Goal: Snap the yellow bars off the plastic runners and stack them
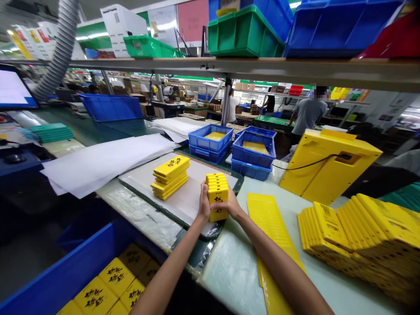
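Hands (216, 202) gripping yellow cases (218, 197), palms hidden, lower-left blue bin (82, 267) cut off.

The left hand (204, 202) and the right hand (230, 204) are seen bare, as are both slim forearms (175, 267).
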`<state>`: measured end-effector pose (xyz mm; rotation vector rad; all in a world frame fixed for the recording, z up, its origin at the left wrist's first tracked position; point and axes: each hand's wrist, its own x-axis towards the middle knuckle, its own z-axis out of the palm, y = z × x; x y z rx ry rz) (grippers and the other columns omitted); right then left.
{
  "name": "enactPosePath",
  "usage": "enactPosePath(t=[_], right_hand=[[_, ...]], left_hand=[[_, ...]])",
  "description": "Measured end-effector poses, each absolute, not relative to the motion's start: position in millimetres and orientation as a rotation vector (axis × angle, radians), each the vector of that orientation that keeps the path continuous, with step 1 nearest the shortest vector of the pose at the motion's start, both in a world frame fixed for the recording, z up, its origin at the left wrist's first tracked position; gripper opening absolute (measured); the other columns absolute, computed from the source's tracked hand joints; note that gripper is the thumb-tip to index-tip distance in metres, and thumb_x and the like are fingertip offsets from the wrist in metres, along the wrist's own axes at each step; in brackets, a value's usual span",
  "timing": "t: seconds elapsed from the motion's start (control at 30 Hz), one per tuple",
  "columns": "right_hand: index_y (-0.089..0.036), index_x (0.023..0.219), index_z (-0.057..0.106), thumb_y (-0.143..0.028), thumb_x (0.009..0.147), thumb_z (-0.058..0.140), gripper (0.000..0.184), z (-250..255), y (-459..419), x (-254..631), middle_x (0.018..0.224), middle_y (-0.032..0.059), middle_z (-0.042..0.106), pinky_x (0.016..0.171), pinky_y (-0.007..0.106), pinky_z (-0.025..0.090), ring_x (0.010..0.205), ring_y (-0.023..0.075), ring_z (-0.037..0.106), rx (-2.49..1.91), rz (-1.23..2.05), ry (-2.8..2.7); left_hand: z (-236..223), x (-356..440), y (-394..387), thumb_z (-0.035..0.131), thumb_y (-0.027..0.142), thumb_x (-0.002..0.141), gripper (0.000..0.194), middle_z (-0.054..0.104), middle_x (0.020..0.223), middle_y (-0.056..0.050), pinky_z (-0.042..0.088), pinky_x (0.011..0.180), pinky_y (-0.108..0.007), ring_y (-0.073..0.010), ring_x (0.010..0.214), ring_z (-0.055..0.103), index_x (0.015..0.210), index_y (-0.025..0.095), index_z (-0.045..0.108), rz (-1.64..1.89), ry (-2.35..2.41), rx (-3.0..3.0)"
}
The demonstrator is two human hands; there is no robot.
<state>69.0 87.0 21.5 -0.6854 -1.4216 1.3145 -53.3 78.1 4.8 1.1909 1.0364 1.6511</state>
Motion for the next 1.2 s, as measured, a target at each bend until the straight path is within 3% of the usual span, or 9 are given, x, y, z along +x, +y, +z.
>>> enactPosePath(t=[0.1,0.2,0.33,0.47,0.6,0.77,0.9,1.1,1.2], right_hand=[[-0.020,0.135,0.056,-0.035,0.055,0.095,0.090,18.4,72.3,74.8,0.137,0.0134,0.066,0.110,0.046,0.050,0.125,0.0323,0.064,-0.713,1.188,-1.449],[-0.019,0.139,0.057,-0.037,0.060,0.092,0.088,13.5,60.1,76.1,0.147,0.0163,0.058,0.121,0.049,0.039,0.136,0.0347,0.056,-0.760,1.065,-1.492],[-0.019,0.148,0.056,-0.030,0.053,0.094,0.102,13.6,47.5,84.8,0.157,0.0178,0.046,0.129,0.052,0.026,0.148,0.0387,0.042,-0.814,0.978,-1.534],[-0.027,0.162,0.040,-0.026,0.061,0.094,0.114,30.0,57.0,128.3,0.168,0.0132,0.036,0.126,0.051,0.033,0.154,0.0335,0.038,-0.676,1.454,-1.653],[-0.019,0.134,0.070,-0.034,0.070,0.093,0.070,51.9,109.1,166.8,0.145,0.0170,0.064,0.116,0.053,0.044,0.133,0.0333,0.062,-0.575,1.741,-1.723],[-0.025,0.140,0.068,-0.049,0.040,0.104,0.109,60.8,162.4,142.2,0.157,0.0167,0.055,0.119,0.047,0.041,0.147,0.0335,0.051,-0.339,1.966,-1.737],[-0.020,0.139,0.068,-0.056,0.029,0.103,0.121,49.8,162.0,122.2,0.147,0.0211,0.062,0.118,0.049,0.041,0.142,0.0369,0.055,-0.259,2.106,-1.745],[-0.018,0.131,0.067,-0.052,0.038,0.104,0.105,31.5,139.2,128.2,0.121,0.0141,0.074,0.106,0.045,0.051,0.119,0.0326,0.069,-0.359,2.022,-1.682],[-0.017,0.127,0.068,-0.045,0.042,0.104,0.097,26.9,123.9,130.1,0.116,0.0115,0.074,0.103,0.043,0.053,0.116,0.0322,0.069,-0.440,1.905,-1.639]], left_hand=[[6.2,-55.4,59.7,0.062,0.088,0.078,0.108,0.045,0.161,-0.018,0.042,0.121,-0.043,-0.0334,0.149,0.047,0.156,0.019,0.035,1.620,0.941,1.276],[11.5,-59.1,49.9,0.098,0.052,0.054,0.126,0.041,0.163,-0.020,0.035,0.126,-0.046,-0.0387,0.153,0.041,0.158,0.019,0.036,1.516,0.892,1.356],[20.5,-68.1,53.0,0.097,0.039,0.054,0.122,0.043,0.163,-0.020,0.037,0.125,-0.051,-0.0415,0.152,0.041,0.159,0.020,0.038,1.355,0.797,1.364],[26.5,-82.8,60.9,0.099,0.036,0.048,0.121,0.051,0.157,-0.019,0.042,0.121,-0.053,-0.0442,0.148,0.046,0.156,0.023,0.047,1.178,0.727,1.358],[30.0,-89.3,67.0,0.099,0.040,0.047,0.108,0.069,0.135,-0.017,0.046,0.117,-0.055,-0.0429,0.138,0.057,0.146,0.023,0.060,1.039,0.684,1.373],[39.8,-94.7,75.5,0.101,0.048,0.043,0.094,0.073,0.128,-0.017,0.055,0.103,-0.054,-0.0407,0.117,0.070,0.129,0.020,0.072,0.971,0.712,1.451],[43.7,-109.7,60.1,0.105,0.034,0.030,0.102,0.065,0.141,-0.015,0.049,0.113,-0.055,-0.0424,0.131,0.060,0.127,0.021,0.073,1.112,0.983,1.523],[9.6,-54.1,-19.5,0.065,0.048,0.098,0.071,0.046,0.160,-0.014,0.042,0.121,-0.053,-0.0350,0.148,0.048,0.161,0.027,0.041,1.544,1.459,1.533],[-7.2,-13.9,-31.0,0.085,0.045,0.081,0.123,0.017,0.175,-0.017,0.029,0.130,-0.056,-0.0396,0.163,0.019,0.171,0.026,0.003,1.650,1.578,1.656]])
